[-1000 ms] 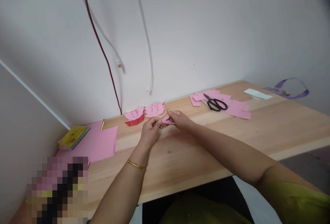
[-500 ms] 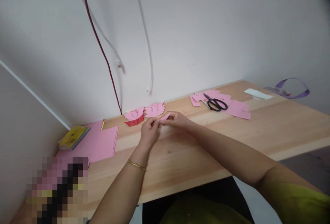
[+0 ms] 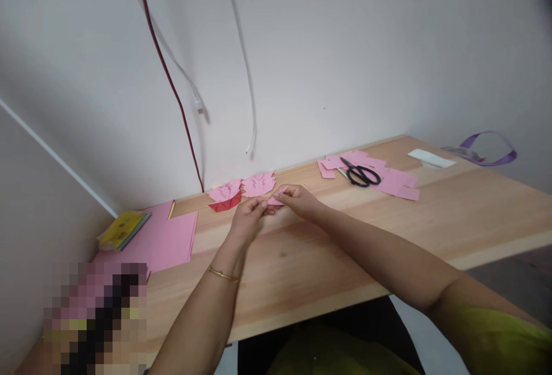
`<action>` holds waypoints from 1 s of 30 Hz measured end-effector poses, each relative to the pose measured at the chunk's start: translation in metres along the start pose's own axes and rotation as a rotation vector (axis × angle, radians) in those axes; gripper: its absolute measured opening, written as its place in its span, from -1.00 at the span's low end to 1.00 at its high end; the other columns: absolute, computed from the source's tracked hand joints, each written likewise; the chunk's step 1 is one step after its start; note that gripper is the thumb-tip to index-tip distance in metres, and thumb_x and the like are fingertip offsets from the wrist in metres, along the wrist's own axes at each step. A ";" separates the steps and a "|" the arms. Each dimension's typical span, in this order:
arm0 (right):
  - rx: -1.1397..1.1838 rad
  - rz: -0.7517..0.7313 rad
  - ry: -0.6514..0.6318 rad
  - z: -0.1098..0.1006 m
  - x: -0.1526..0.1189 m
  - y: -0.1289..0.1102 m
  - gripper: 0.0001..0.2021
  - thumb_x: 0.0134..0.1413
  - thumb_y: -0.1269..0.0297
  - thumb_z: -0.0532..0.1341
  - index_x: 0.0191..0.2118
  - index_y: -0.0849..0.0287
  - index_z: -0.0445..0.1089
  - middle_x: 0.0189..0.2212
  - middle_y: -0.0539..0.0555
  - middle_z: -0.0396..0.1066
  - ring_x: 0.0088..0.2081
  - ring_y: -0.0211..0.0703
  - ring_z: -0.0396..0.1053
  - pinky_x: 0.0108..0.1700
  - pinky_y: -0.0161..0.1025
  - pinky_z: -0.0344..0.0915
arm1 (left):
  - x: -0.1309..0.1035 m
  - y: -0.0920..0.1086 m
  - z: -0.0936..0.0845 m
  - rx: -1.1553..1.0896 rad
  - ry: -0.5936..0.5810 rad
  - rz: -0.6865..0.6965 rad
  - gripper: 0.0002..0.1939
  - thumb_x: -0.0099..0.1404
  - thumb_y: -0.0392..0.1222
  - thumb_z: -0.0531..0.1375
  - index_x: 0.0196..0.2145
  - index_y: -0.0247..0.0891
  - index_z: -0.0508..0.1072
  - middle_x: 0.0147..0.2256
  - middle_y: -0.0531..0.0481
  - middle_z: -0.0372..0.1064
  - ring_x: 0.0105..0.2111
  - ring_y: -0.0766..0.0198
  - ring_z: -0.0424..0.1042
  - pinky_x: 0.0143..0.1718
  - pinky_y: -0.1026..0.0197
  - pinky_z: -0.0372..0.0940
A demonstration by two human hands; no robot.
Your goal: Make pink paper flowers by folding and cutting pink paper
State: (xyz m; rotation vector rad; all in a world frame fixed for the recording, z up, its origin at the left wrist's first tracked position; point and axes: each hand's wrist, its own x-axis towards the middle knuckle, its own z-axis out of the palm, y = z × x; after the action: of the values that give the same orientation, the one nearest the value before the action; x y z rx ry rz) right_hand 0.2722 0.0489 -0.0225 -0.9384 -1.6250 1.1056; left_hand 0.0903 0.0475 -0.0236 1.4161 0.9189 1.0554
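Between my two hands, above the wooden table, is a small folded piece of pink paper point(image 3: 276, 200). My left hand point(image 3: 249, 218) pinches its left side between thumb and fingers. From the right, my right hand point(image 3: 302, 201) grips the paper's upper edge, the thumb lying on top. Fingers cover much of the piece, so its full shape is hidden. Just behind my left hand lies a red folded paper strip point(image 3: 226, 202). Beyond it, against the wall, are pink folded paper pieces point(image 3: 257, 184) with jagged edges.
Black-handled scissors point(image 3: 363, 175) rest on scattered pink paper rectangles point(image 3: 394, 182) at the back right. A white strip point(image 3: 431, 158) and a purple band point(image 3: 495, 159) are farther right. Large pink sheets point(image 3: 172, 240) and a yellow pack point(image 3: 123, 229) lie left. Cables point(image 3: 170, 81) hang along the wall.
My left hand has shifted slightly left and turned, its thumb now lying along the paper. The right thumb has moved up onto the piece, and more of its pink face shows.
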 end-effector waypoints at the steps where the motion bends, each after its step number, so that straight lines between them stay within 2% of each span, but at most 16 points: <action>1: -0.007 0.009 0.000 -0.001 0.000 0.000 -0.68 0.11 0.06 0.15 -0.38 0.24 0.46 -0.40 0.06 0.48 -0.33 -0.20 0.38 -0.26 -0.30 0.25 | 0.000 0.001 0.001 -0.026 -0.004 -0.022 -0.71 0.09 -0.03 0.29 -0.34 -0.33 0.52 -0.44 -0.06 0.47 -0.40 0.27 0.45 -0.20 0.16 0.34; 6: -0.086 0.048 0.019 -0.003 0.002 -0.001 -0.69 0.09 0.08 0.16 -0.44 0.25 0.43 -0.47 0.03 0.44 -0.40 -0.23 0.34 -0.32 -0.32 0.22 | -0.002 0.000 0.005 -0.088 0.017 -0.084 -0.66 0.06 0.01 0.31 -0.35 -0.35 0.52 -0.42 -0.07 0.48 -0.42 0.30 0.44 -0.22 0.18 0.34; 12: -0.145 0.036 -0.013 0.001 0.002 0.003 -0.76 0.02 0.15 0.21 -0.47 0.24 0.41 -0.50 0.04 0.43 -0.43 -0.24 0.34 -0.34 -0.31 0.21 | -0.001 -0.009 0.003 0.124 0.032 -0.018 -0.78 0.11 -0.08 0.27 -0.46 -0.32 0.47 -0.54 0.03 0.38 -0.49 0.38 0.32 -0.37 0.30 0.22; 16: -0.134 0.037 0.015 0.002 0.002 0.003 -0.76 -0.03 0.13 0.25 -0.47 0.24 0.41 -0.50 0.03 0.42 -0.44 -0.25 0.31 -0.38 -0.33 0.17 | -0.002 -0.005 0.005 0.222 0.058 0.014 -0.81 0.12 -0.13 0.24 -0.51 -0.31 0.42 -0.56 0.04 0.34 -0.53 0.39 0.27 -0.42 0.31 0.17; 21: -0.149 0.035 -0.033 0.000 0.001 0.003 -0.72 0.02 0.09 0.21 -0.48 0.23 0.41 -0.51 0.02 0.43 -0.44 -0.25 0.32 -0.37 -0.33 0.18 | -0.003 0.001 0.009 0.193 0.089 0.012 -0.81 0.06 -0.16 0.27 -0.36 -0.31 0.50 -0.52 0.03 0.39 -0.50 0.35 0.32 -0.42 0.28 0.21; 24: -0.122 0.028 -0.055 0.002 0.002 0.007 -0.71 0.05 0.08 0.20 -0.46 0.23 0.41 -0.49 0.03 0.44 -0.41 -0.24 0.35 -0.35 -0.33 0.22 | -0.001 -0.002 0.008 0.169 0.085 0.000 -0.81 0.04 -0.17 0.28 -0.36 -0.30 0.51 -0.52 0.02 0.41 -0.49 0.32 0.37 -0.39 0.26 0.25; 28: 0.050 -0.054 -0.031 0.004 0.004 0.015 -0.68 -0.11 0.08 0.33 -0.29 0.20 0.37 -0.38 0.03 0.43 -0.32 -0.22 0.40 -0.24 -0.28 0.31 | 0.001 -0.006 0.002 0.322 0.195 0.110 -0.85 0.05 -0.19 0.29 -0.39 -0.29 0.51 -0.44 0.00 0.45 -0.43 0.30 0.39 -0.34 0.26 0.25; 30: 0.059 -0.081 -0.037 0.004 0.004 0.017 -0.66 -0.15 0.09 0.36 -0.29 0.20 0.37 -0.33 0.06 0.43 -0.27 -0.20 0.41 -0.18 -0.25 0.33 | 0.001 -0.006 0.001 0.403 0.223 0.161 -0.86 0.06 -0.19 0.29 -0.39 -0.28 0.51 -0.41 -0.01 0.46 -0.41 0.30 0.38 -0.33 0.26 0.23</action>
State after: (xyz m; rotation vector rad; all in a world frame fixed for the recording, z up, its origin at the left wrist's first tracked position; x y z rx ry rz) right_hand 0.2689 0.0574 -0.0382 -0.8118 -1.6367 1.1150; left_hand 0.0912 0.0486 -0.0294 1.7499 1.2469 1.2122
